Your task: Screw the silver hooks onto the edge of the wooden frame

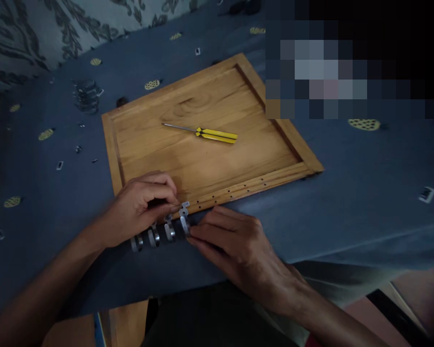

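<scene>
While three metal hooks line the wooden panel, left hand and right hand pinch a fourth hook, bare holes remaining.

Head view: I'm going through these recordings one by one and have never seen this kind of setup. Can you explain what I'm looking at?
There is no machine here. A camera worn on a person's head looks forward and down, so the left hand and right hand are the wearer's own, both bare. This is the only view.

A framed wooden panel lies on a blue patterned cloth, with a yellow-handled screwdriver resting on it. Small dark holes run along its near edge.

The right hand pinches a curved metal piece at that edge; the left hand's fingertips are beside its upper end. Three similar pieces sit to its left. The upper right corner is pixelated, so I can't tell what is there.
</scene>
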A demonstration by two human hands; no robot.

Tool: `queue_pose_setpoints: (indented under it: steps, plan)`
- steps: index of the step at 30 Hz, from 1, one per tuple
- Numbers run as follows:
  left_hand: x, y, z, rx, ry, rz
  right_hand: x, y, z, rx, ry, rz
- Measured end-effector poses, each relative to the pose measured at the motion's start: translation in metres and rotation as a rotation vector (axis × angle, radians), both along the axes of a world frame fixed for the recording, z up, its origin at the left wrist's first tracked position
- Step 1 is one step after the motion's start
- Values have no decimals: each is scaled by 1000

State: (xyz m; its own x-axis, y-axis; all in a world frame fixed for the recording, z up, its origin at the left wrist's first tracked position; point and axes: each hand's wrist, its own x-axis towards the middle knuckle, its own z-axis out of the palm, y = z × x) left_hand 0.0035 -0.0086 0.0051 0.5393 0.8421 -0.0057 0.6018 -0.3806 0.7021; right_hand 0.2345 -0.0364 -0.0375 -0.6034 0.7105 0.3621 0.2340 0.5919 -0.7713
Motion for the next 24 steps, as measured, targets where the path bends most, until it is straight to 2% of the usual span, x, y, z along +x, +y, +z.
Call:
queue_pose_setpoints:
  steps: [19, 24]
  plan:
    - [-1, 0, -2, 17, -3, -9, 2, 0, -1, -9, -15, 1]
    - [-1, -1, -2, -2, -12, -9, 2, 0, 2, 78, 24, -97]
